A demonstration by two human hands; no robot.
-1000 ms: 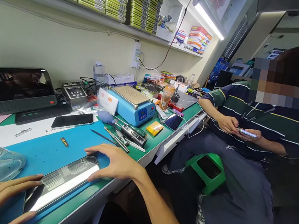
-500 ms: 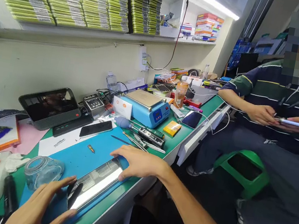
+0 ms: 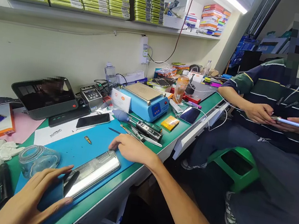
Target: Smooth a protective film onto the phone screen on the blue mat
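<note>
A long shiny device with its reflective back up [image 3: 92, 173] lies on the blue mat [image 3: 76, 149] near the bench's front edge. My left hand [image 3: 33, 194] rests flat at its near end, thumb and fingers touching the device. My right hand [image 3: 128, 149] lies on the mat just past the far end, fingers spread, a little apart from the device. A small brass-coloured piece [image 3: 88, 140] sits on the mat beyond it.
A glass jar [image 3: 38, 160] stands left of the device. A black phone [image 3: 92, 120], tweezers and screwdrivers [image 3: 142, 130], a blue heating plate [image 3: 145, 101] and a dark tablet [image 3: 45, 95] lie further back. Another person on a green stool [image 3: 234, 167] holds a phone at right.
My right hand has lifted off the device's far end and moved back toward the tools. The camera has turned slightly; my left hand stays on the near end.
</note>
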